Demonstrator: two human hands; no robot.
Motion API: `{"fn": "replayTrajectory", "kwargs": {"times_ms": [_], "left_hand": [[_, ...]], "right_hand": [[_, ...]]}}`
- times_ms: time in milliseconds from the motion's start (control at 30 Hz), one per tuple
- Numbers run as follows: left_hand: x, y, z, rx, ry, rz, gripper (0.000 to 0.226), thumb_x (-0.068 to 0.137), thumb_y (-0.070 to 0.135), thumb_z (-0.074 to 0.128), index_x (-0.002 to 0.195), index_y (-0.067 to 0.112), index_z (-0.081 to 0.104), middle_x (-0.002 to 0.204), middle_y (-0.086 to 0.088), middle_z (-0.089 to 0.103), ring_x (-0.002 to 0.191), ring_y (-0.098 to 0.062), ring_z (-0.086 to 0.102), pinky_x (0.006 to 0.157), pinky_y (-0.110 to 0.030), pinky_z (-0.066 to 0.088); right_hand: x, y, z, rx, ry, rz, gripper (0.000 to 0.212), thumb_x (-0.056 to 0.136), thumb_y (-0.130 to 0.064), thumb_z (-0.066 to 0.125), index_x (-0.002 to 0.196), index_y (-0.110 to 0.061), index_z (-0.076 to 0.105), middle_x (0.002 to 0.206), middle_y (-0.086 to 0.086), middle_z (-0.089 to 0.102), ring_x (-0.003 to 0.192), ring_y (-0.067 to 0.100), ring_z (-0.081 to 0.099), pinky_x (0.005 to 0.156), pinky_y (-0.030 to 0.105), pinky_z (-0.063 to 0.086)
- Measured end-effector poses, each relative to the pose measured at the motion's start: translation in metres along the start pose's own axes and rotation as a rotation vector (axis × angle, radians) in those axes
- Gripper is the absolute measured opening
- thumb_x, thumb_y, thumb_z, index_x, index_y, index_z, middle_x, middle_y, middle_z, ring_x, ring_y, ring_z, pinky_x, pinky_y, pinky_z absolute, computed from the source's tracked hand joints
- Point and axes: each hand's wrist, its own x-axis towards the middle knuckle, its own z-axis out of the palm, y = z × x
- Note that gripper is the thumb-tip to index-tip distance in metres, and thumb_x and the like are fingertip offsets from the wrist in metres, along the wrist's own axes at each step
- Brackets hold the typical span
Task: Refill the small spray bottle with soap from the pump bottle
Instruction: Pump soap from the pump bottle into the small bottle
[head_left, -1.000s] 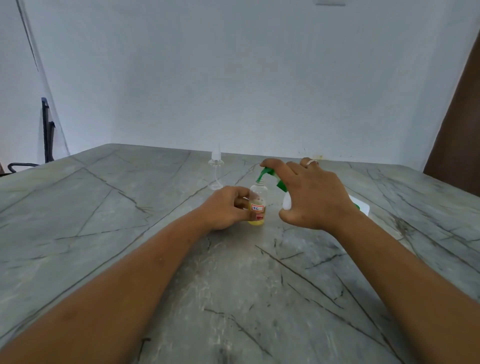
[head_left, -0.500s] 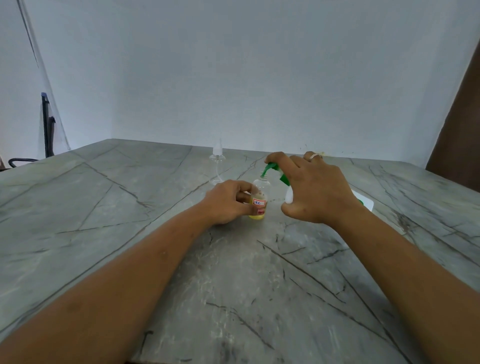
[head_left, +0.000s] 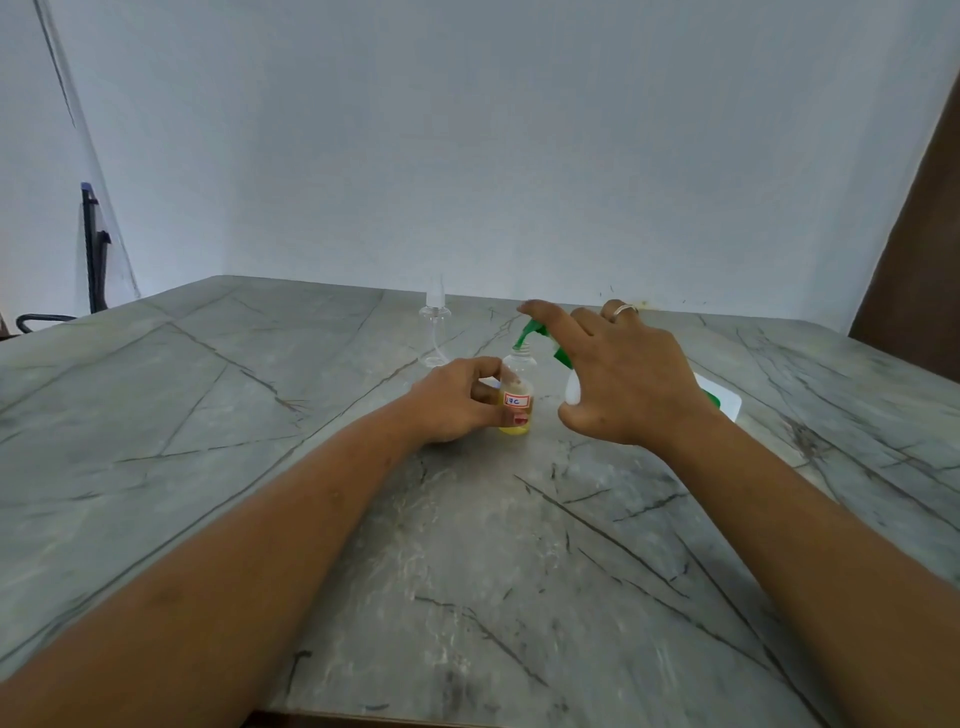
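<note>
One big grey stone-look table (head_left: 467, 545) with dark veins fills most of the view, with a plain white wall behind it. Off at the far left there's a dark chair (head_left: 93, 249), only partly in shot.

Both bare forearms reach out to the middle of the table. The right hand (head_left: 623, 379) is wrapped around the pump bottle (head_left: 572, 389), thumb hooked under the white body and index finger lying along the top of the green pump head. Most of that bottle is hidden behind the hand. Its green nozzle points down right over the open neck of the small spray bottle (head_left: 517, 395); can't tell if they touch.

The left hand (head_left: 457, 400) pinches the small spray bottle from its left side, fingers curled onto it, keeping it upright on the table. It's clear plastic with a little yellow liquid at the bottom and a red-edged white label.

Behind the left hand, the clear sprayer top (head_left: 434, 332) stands by itself, its tube curling down to the tabletop.

Smallest bit: a ring (head_left: 625, 310) on a right-hand finger.
</note>
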Motion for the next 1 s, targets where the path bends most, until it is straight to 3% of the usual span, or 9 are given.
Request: {"fn": "replayTrajectory", "kwargs": {"times_ms": [100, 267, 467, 767, 1000], "left_hand": [[0.002, -0.002, 0.0, 0.015, 0.0, -0.005, 0.052, 0.078, 0.034, 0.072, 0.125, 0.029, 0.05, 0.121, 0.0, 0.064, 0.106, -0.018, 0.062, 0.105, -0.04, 0.04], [0.006, -0.007, 0.0, 0.039, 0.01, -0.006, 0.05, 0.076, 0.04, 0.074, 0.12, 0.036, 0.052, 0.115, 0.002, 0.067, 0.106, -0.019, 0.062, 0.106, -0.047, 0.038], [0.009, -0.007, 0.002, 0.067, 0.021, 0.0, 0.053, 0.076, 0.041, 0.074, 0.124, 0.034, 0.051, 0.119, 0.002, 0.065, 0.107, -0.021, 0.061, 0.104, -0.047, 0.04], [0.012, -0.011, 0.003, 0.067, 0.038, -0.011, 0.051, 0.076, 0.042, 0.073, 0.122, 0.037, 0.051, 0.119, 0.003, 0.065, 0.109, -0.022, 0.06, 0.106, -0.05, 0.036], [0.013, -0.01, 0.003, 0.063, 0.032, -0.015, 0.052, 0.076, 0.042, 0.073, 0.123, 0.037, 0.05, 0.121, 0.004, 0.065, 0.11, -0.021, 0.06, 0.107, -0.05, 0.035]], "right_hand": [[-0.001, -0.001, 0.001, 0.007, 0.011, -0.003, 0.104, 0.071, -0.044, 0.062, 0.144, -0.04, -0.012, 0.114, -0.002, 0.055, 0.106, 0.025, 0.048, 0.061, 0.029, 0.046], [-0.001, -0.001, -0.002, -0.004, -0.02, 0.008, 0.088, 0.071, -0.045, 0.062, 0.141, -0.039, 0.01, 0.115, -0.005, 0.054, 0.106, 0.023, 0.047, 0.062, 0.026, 0.04], [0.001, -0.002, -0.004, 0.029, -0.04, 0.025, 0.075, 0.068, -0.039, 0.064, 0.13, -0.036, 0.023, 0.111, -0.005, 0.057, 0.105, 0.024, 0.047, 0.059, 0.026, 0.037], [0.0, -0.006, -0.004, -0.044, -0.031, 0.019, 0.08, 0.071, -0.044, 0.064, 0.135, -0.036, 0.017, 0.116, -0.004, 0.054, 0.109, 0.024, 0.048, 0.062, 0.026, 0.038], [0.001, -0.006, -0.004, -0.02, -0.024, 0.03, 0.074, 0.068, -0.04, 0.066, 0.127, -0.035, 0.023, 0.11, -0.004, 0.057, 0.105, 0.024, 0.049, 0.059, 0.027, 0.039]]}}
